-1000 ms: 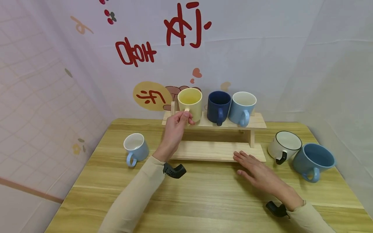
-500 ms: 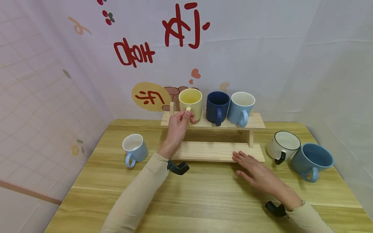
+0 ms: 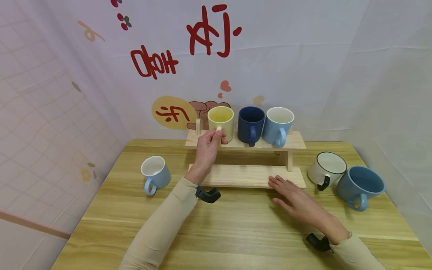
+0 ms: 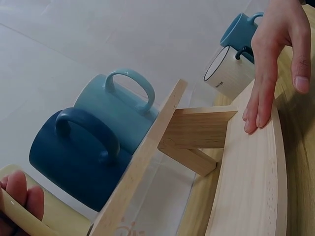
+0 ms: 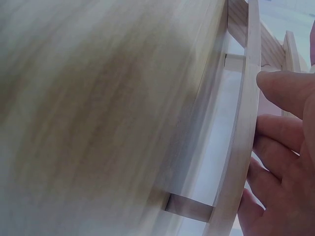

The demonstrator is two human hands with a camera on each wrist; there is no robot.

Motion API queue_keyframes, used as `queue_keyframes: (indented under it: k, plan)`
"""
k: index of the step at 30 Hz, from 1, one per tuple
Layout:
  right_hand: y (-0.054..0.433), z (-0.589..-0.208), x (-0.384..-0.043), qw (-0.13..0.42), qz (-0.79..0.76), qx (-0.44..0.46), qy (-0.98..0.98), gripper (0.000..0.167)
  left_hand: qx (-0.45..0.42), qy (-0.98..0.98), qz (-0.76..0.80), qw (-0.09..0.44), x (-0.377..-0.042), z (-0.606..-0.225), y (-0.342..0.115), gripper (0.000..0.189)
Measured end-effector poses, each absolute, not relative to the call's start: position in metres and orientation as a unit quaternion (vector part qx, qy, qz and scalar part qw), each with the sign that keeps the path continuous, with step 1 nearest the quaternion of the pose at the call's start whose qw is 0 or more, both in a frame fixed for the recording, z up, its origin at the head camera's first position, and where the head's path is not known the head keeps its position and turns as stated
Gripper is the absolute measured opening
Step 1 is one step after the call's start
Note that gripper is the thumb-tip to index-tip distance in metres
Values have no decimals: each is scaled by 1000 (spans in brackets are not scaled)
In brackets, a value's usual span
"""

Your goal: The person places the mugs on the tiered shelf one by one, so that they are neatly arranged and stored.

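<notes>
My left hand [image 3: 206,150] pinches the handle of a pale yellow mug [image 3: 227,126], which stands upright at the left end of the rack's upper shelf [image 3: 237,143]. In the left wrist view, its curled fingers [image 4: 34,200] show at the mug handle. A dark blue mug [image 3: 245,129] and a light blue mug [image 3: 271,131] stand close together to the right on that shelf, handles facing front. My right hand [image 3: 298,200] lies with its fingers straight on the lower shelf [image 3: 243,176] near its right front; in the right wrist view its fingertips [image 5: 270,127] touch the wooden edge.
A small light blue mug [image 3: 162,176] stands on the wooden table [image 3: 236,228] left of the rack. At the right are a white mug with a black rim [image 3: 315,173] and a wide blue mug [image 3: 347,189], side by side. A printed cloth [image 3: 287,45] hangs behind.
The yellow mug has come down slightly and a little to the right onto the upper shelf, my left hand moving with it. My right hand has stayed at the lower shelf.
</notes>
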State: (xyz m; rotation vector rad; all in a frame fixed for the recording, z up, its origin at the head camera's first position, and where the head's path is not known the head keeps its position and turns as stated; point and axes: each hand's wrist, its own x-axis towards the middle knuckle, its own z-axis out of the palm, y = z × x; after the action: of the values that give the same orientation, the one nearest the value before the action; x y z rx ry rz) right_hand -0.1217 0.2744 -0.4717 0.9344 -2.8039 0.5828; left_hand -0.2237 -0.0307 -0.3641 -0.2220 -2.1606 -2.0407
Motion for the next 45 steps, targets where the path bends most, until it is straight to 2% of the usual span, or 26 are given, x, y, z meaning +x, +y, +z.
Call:
queue_keyframes:
  k: [9, 21, 24, 34, 45]
  plan:
    - [275, -474, -121, 72, 190, 315, -927, 55, -79, -742, -660, 80, -224, -368, -32, 35]
    - [273, -472, -122, 68, 190, 312, -929, 55, -90, -753, -642, 118, -223, -374, -40, 29]
    - [273, -472, -121, 68, 190, 312, -928, 55, -89, -744, -652, 116, -217, -375, -46, 28]
    - [274, -474, -122, 70, 192, 314, -927, 54, -148, -778, -601, 113, -189, -388, -76, 44]
    - [275, -475, -121, 85, 187, 321, -924, 54, -198, -840, -479, 164, -156, -410, -118, 45]
